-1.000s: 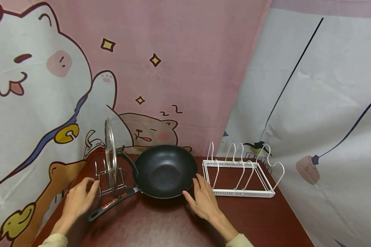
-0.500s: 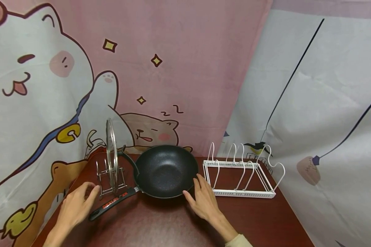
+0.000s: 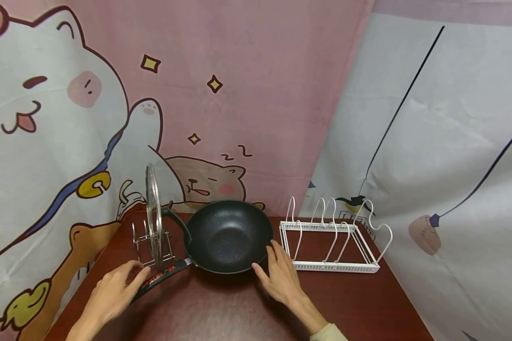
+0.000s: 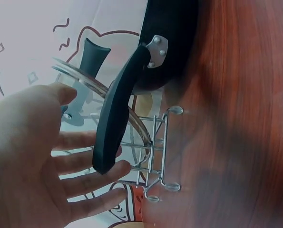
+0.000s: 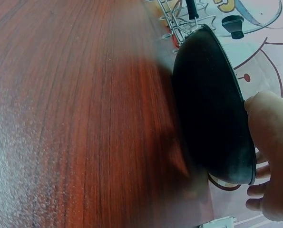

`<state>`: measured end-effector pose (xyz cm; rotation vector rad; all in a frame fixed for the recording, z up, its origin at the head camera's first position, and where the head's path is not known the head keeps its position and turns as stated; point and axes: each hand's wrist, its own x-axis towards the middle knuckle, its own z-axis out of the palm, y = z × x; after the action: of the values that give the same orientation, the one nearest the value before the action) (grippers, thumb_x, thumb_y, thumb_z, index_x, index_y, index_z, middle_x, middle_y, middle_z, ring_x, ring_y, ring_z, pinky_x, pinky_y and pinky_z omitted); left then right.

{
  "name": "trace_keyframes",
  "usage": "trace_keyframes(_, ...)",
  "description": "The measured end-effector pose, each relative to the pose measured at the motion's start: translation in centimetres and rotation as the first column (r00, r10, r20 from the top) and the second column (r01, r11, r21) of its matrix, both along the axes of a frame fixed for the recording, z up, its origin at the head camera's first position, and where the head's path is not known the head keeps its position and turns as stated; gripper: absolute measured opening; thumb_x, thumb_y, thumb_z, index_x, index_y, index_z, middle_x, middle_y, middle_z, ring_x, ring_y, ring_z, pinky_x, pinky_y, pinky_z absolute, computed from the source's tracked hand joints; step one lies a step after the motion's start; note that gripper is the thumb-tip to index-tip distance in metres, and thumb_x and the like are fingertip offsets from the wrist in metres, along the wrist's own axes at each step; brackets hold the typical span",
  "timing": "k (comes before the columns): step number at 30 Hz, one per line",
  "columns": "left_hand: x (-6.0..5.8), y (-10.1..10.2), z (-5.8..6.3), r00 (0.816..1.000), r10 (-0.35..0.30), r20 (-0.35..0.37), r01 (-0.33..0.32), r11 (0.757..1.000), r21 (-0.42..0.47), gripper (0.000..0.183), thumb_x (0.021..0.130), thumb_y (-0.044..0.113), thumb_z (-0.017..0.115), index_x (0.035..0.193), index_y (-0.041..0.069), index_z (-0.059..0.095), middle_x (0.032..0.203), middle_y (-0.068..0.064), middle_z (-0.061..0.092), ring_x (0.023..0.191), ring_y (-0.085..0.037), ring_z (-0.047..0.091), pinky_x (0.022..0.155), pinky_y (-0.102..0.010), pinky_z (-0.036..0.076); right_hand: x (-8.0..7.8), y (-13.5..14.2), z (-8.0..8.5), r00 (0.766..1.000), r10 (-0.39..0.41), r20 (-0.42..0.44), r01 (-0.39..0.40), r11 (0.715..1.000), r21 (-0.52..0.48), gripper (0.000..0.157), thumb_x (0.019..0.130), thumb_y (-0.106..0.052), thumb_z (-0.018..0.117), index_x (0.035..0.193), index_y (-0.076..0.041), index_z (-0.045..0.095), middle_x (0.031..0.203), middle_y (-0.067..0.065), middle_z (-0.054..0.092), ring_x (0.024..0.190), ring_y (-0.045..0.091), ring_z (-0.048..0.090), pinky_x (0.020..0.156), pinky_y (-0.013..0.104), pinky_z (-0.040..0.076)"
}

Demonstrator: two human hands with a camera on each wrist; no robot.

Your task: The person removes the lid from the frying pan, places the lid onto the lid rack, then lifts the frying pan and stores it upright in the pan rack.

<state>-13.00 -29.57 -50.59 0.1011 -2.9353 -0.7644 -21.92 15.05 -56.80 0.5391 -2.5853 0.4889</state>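
Observation:
A dark wok (image 3: 228, 237) sits upright on the table, its long black handle (image 3: 166, 273) pointing to the near left. My left hand (image 3: 113, 296) is at the handle's end. In the left wrist view its extended fingers (image 4: 84, 185) pass behind the handle, with the thumb apart on the other side; it does not grip. My right hand (image 3: 279, 274) touches the wok's right rim with relaxed fingers. In the right wrist view the thumb (image 5: 258, 102) is at the rim, and the other fingers are partly hidden behind it.
A glass lid (image 3: 154, 213) stands on edge in a small wire rack (image 3: 168, 258), close behind the wok's handle. To the right of the wok is a white rack (image 3: 337, 267) with upright loops. Printed curtains (image 3: 273, 118) hang behind the reddish-brown table (image 3: 213, 308).
My left hand has moved right and nearer, from beside the wire rack to the end of the wok's handle, which it now partly covers. My right hand has stayed at the rim.

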Motion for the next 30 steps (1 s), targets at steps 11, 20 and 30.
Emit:
trace_keyframes(11, -0.7, 1.4, -0.2, 0.992, -0.048, 0.117, 0.046, 0.999, 0.017, 0.05, 0.111, 0.065, 0.061, 0.13, 0.02, 0.075, 0.108, 0.0, 0.082, 0.092, -0.015, 0.074, 0.071, -0.043, 0.056, -0.1, 0.0, -0.1, 1.0, -0.003, 0.016, 0.004, 1.0, -0.006, 0.071, 0.106, -0.049, 0.075, 0.148, 0.007, 0.064, 0.162, 0.03, 0.058, 0.149, 0.047, 0.061, 0.122, 0.061, 0.051)
trace_keyframes(20, -0.8, 2.6, -0.3, 0.986, -0.119, 0.117, 0.115, 0.992, 0.047, 0.04, 0.11, 0.059, 0.068, 0.125, 0.022, 0.077, 0.102, 0.006, 0.079, 0.087, -0.012, 0.069, 0.072, -0.039, 0.051, 0.0, 0.1, -0.2, 1.0, 0.001, -0.004, -0.001, 1.0, -0.019, 0.07, 0.105, -0.048, 0.076, 0.147, 0.007, 0.065, 0.16, 0.031, 0.059, 0.146, 0.048, 0.062, 0.121, 0.061, 0.052)
trace_keyframes(30, -0.9, 3.3, -0.7, 0.983, -0.13, 0.133, 0.124, 0.991, 0.053, 0.029, 0.112, 0.053, 0.068, 0.112, 0.024, 0.074, 0.077, 0.006, 0.057, 0.071, -0.013, 0.053, 0.065, -0.035, 0.04, 0.0, 0.1, -0.3, 1.0, 0.0, -0.017, 0.0, 1.0, -0.017, 0.07, 0.105, -0.048, 0.077, 0.147, 0.007, 0.065, 0.16, 0.03, 0.06, 0.145, 0.047, 0.063, 0.12, 0.059, 0.053)
